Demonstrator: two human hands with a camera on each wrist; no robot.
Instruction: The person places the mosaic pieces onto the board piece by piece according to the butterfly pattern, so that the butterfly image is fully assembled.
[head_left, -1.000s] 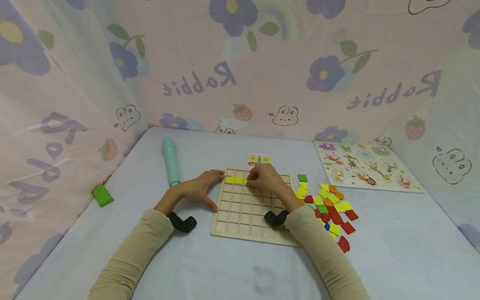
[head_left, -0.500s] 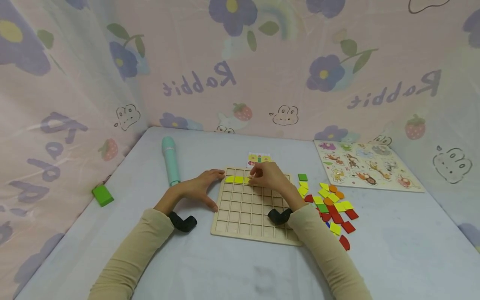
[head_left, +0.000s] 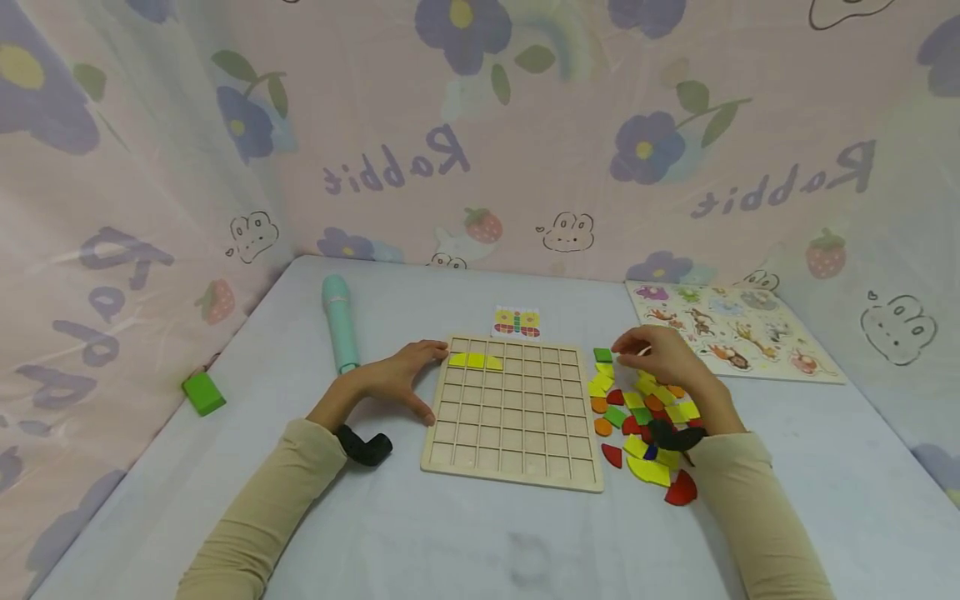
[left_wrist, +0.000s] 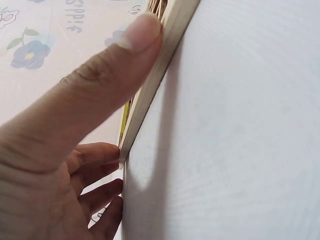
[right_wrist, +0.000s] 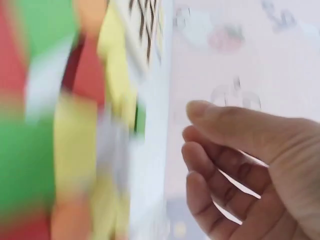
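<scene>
A pale wooden grid board [head_left: 513,481] lies flat on the table. In its upper left cells, 3 yellow pieces [head_left: 475,361] sit in a row; the outer two have a curved edge. My left hand [head_left: 397,377] is spread along the board's left side, its thumb [left_wrist: 107,75] at the edge in the left wrist view. Right of the board, my right hand [head_left: 667,360] hovers over loose pieces, fingers loosely bent and holding nothing. A green square piece [head_left: 603,355] lies nearest its fingertips. In the right wrist view, the loose pieces are blurred.
Behind the board lies a small patterned card [head_left: 517,322]. An animal puzzle board [head_left: 802,375] is at back right. A mint-green microphone-shaped object [head_left: 341,321] and a green block [head_left: 203,393] lie left. Red [head_left: 681,489], yellow [head_left: 648,472] and orange pieces [head_left: 603,427] are scattered right.
My right hand has let go of the third yellow piece, which now sits in the grid, and has moved right over the loose pieces. The left hand has stayed in place.
</scene>
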